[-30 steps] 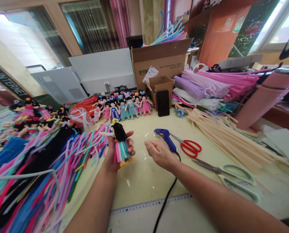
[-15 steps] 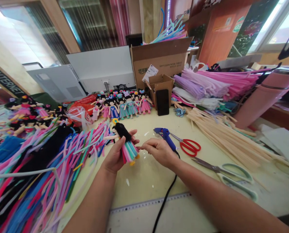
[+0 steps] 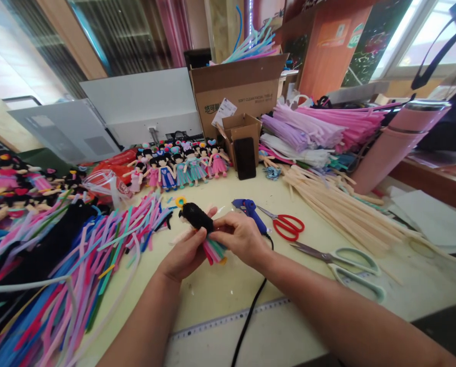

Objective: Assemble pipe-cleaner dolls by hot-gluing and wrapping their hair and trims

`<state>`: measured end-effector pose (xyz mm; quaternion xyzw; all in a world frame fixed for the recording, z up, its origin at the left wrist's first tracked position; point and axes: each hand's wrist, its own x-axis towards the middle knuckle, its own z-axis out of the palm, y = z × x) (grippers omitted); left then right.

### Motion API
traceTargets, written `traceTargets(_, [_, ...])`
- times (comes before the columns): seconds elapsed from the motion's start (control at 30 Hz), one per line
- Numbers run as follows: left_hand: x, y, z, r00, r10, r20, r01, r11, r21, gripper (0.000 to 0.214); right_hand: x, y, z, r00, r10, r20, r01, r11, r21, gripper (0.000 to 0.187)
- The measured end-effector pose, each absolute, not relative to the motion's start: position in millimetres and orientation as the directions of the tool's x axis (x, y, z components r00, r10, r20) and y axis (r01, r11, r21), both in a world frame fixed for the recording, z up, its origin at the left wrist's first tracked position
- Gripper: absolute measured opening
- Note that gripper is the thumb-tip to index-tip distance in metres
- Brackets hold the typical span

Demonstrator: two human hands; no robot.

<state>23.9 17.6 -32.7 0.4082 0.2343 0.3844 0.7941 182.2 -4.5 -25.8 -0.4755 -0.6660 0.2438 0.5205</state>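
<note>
A small pipe-cleaner doll (image 3: pixel 198 217) with long black hair, a yellow ring on its head and a striped pink, white and green skirt is held above the table. My left hand (image 3: pixel 185 253) is closed around its body from below. My right hand (image 3: pixel 240 238) pinches at the doll's side, where the hair ends meet the skirt; its fingertips hide just what they grip. Right behind that hand a blue glue gun (image 3: pixel 252 211) lies on the table, its black cord running toward me.
Red-handled scissors (image 3: pixel 288 227) and larger pale-green scissors (image 3: pixel 337 262) lie at right, near beige pipe cleaners (image 3: pixel 338 209). Coloured pipe cleaners (image 3: pixel 109 244) cover the left. Finished dolls (image 3: pixel 182 165), a phone (image 3: pixel 245 158) and a cardboard box (image 3: pixel 239 86) stand behind. A ruler (image 3: pixel 228 318) lies in front.
My right hand has moved left onto the doll and now pinches it at the hair ends. The doll has tilted, its hair turned more toward me. The camera view has shifted right.
</note>
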Motion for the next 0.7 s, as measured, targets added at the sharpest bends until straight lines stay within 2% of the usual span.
traceTargets(0.1, [28.6,16.8,-35.0,0.554,0.828,-0.09,-0.442,0.384,0.811,0.044,182.2,-6.8,-21.8,-0.011,0.875,0.483,0.443,0.438,-0.782,0.007])
traceTargets(0.2, [31.6,18.3,-36.2,0.504,0.854,-0.129,-0.48,0.401,0.78,0.04,183.2,-5.2,-22.0,0.016,0.892,0.452,0.417,0.405,-0.813,0.009])
traceTargets(0.33, [32.4,21.4,-32.1,0.467,0.878,-0.111,-0.537,0.38,0.753,0.032,185.3,3.0,-26.4,0.045,0.956,0.288,0.133,0.28,-0.951,0.012])
traceTargets(0.43, [32.2,22.2,-28.9,0.47,0.879,-0.086,-0.556,0.37,0.745,0.035,185.9,7.1,-27.8,0.052,0.974,0.223,-0.033,0.225,-0.974,0.013])
traceTargets(0.7, [37.8,15.3,-30.3,0.446,0.888,-0.114,-0.485,0.346,0.803,0.038,181.2,1.9,-31.0,0.054,0.97,0.235,0.093,0.229,-0.969,0.011])
